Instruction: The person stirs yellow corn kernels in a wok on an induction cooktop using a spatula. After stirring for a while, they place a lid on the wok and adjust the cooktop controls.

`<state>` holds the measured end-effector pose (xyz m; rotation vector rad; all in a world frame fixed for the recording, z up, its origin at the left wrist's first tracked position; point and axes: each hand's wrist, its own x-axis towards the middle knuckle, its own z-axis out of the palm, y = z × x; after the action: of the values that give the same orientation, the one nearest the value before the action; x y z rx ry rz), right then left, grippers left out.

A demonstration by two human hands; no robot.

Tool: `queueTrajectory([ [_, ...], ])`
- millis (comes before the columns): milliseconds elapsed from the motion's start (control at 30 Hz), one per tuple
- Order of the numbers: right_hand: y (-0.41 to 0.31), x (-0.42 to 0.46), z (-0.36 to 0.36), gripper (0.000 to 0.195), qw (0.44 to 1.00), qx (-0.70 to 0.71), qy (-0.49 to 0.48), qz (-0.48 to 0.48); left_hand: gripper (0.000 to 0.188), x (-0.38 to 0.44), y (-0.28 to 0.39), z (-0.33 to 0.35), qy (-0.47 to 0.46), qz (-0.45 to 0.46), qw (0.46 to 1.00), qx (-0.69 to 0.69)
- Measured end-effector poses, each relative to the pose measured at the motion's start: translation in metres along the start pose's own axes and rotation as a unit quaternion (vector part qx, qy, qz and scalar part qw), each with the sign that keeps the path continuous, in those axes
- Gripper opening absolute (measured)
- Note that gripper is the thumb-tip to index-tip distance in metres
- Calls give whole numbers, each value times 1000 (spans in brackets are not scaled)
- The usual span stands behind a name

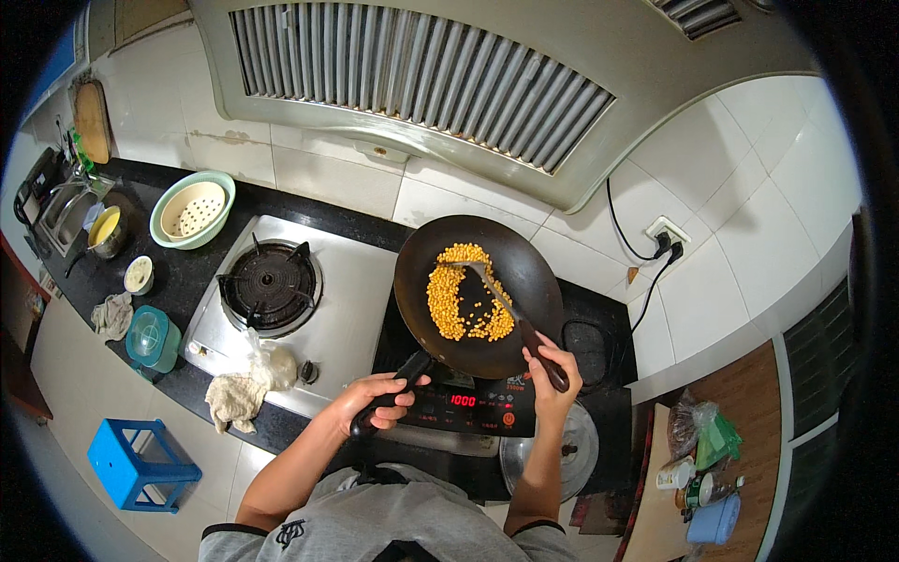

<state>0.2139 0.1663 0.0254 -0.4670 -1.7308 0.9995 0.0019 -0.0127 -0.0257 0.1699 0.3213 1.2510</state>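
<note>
A dark wok sits on a black induction cooker whose red display is lit. Yellow corn kernels lie in a rough ring inside it, with a few loose in the middle. My left hand is closed around the wok's black handle. In my right hand is the dark handle of a metal spatula; its blade rests among the kernels at the ring's upper part.
Left of the wok stands a steel gas hob. A bagged item and cloth lie at its front. Beyond are a colander in a green basin, a teal-lidded container and a sink. A pot lid lies right of the cooker's front.
</note>
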Motion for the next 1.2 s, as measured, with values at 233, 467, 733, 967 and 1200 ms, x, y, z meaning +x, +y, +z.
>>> queueTrajectory([
  [233,-58,-30,-50,24,994,-45,-93,-21,37,-1,0,0,4,0,1000,1],
  [467,-115,-66,-94,23,994,-108,-12,19,36,-2,0,2,2,1,1000,-5],
  [733,-49,-27,-46,20,992,-121,-9,-23,36,-3,2,5,13,-1,1000,-4],
  [967,3,4,1,15,998,-13,41,-34,35,-1,1,3,5,1,1000,0],
  [1200,-9,-25,-18,17,999,-30,-31,-5,34,0,1,6,10,4,1000,5],
])
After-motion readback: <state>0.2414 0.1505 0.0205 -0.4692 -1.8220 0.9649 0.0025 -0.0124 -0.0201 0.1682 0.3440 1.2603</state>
